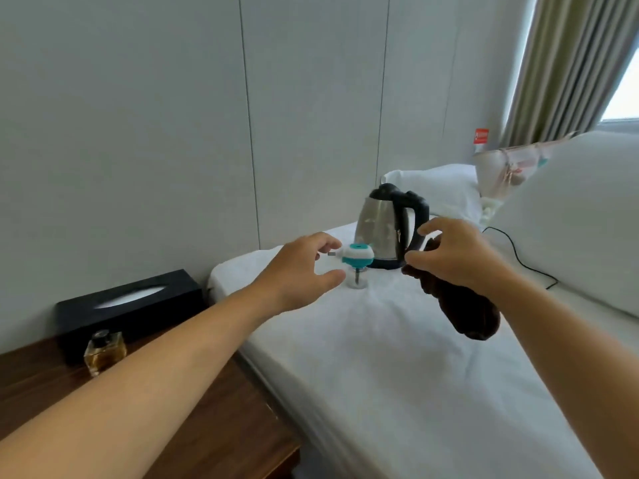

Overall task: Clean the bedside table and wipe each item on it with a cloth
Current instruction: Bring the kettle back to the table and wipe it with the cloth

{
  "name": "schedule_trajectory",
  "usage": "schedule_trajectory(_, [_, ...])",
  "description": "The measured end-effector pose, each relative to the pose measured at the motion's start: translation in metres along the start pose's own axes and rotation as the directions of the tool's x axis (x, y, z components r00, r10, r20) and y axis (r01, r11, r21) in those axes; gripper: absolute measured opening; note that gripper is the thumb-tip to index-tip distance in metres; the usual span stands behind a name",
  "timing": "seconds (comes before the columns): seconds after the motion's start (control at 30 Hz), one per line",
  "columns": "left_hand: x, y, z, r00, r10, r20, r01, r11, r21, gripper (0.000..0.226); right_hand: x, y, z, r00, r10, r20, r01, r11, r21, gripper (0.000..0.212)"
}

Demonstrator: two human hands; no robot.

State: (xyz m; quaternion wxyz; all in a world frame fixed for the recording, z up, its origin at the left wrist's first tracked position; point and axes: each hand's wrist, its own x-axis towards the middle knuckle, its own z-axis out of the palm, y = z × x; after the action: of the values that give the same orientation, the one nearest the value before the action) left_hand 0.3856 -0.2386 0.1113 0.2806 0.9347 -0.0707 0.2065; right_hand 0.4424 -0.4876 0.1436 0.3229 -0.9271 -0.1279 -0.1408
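Head view | left hand grip apart — beside repellent bottle | right hand clamps brown cloth

On the wooden bedside table stood a black tissue box and a perfume bottle. On the white bed stood a kettle and a small plug-in bottle.

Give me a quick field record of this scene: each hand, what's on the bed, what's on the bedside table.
left hand: open, reaching at the mosquito repellent vaporizer, not gripping it
right hand: holds a dark brown cloth
on bed: vaporizer, steel kettle behind it
on bedside table: black tissue box, perfume bottle
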Motion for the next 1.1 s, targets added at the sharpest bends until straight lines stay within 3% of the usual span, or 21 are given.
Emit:
schedule_trajectory(0.13, [0.044,0.006,0.011,0.997,0.055,0.045,-0.055,0.998,0.001,0.052,0.048,0.043,-0.003,0.989,0.141,-0.036,-0.139,0.988,0.066,0.075])
schedule_trajectory(0.27, [0.086,0.005,0.024,0.991,0.100,0.091,-0.100,0.995,-0.011,0.052,0.089,0.067,0.013,0.973,0.229,0.008,-0.227,0.959,0.172,0.089])
schedule_trajectory(0.4, [0.122,0.003,0.044,0.979,0.160,0.130,-0.165,0.986,0.026,0.055,0.124,0.080,0.037,0.974,0.228,0.010,-0.224,0.946,0.233,0.079])
schedule_trajectory(0.5, [0.144,0.003,0.060,0.966,0.193,0.174,-0.207,0.976,0.071,0.058,0.149,0.093,0.053,0.979,0.204,0.022,-0.198,0.911,0.361,0.051])
schedule_trajectory(0.63, [0.168,-0.002,0.082,0.952,0.191,0.239,-0.216,0.973,0.083,0.064,0.156,0.088,0.060,0.984,0.179,-0.020,-0.161,0.926,0.342,0.022])
schedule_trajectory(0.8, [0.186,-0.015,0.093,0.974,0.144,0.176,-0.146,0.989,-0.002,0.071,0.156,0.095,0.074,0.995,0.064,-0.079,-0.048,0.981,0.188,0.012])
schedule_trajectory(0.97, [0.194,-0.020,0.083,0.994,0.038,0.100,-0.023,0.989,-0.145,0.082,0.149,0.100,0.071,0.986,0.019,-0.165,0.016,0.978,0.206,0.006])
schedule_trajectory(1.1, [0.196,-0.012,0.063,0.995,0.089,0.043,-0.076,0.968,-0.239,0.077,0.145,0.089,0.042,0.986,-0.048,-0.159,0.091,0.956,0.278,0.006])
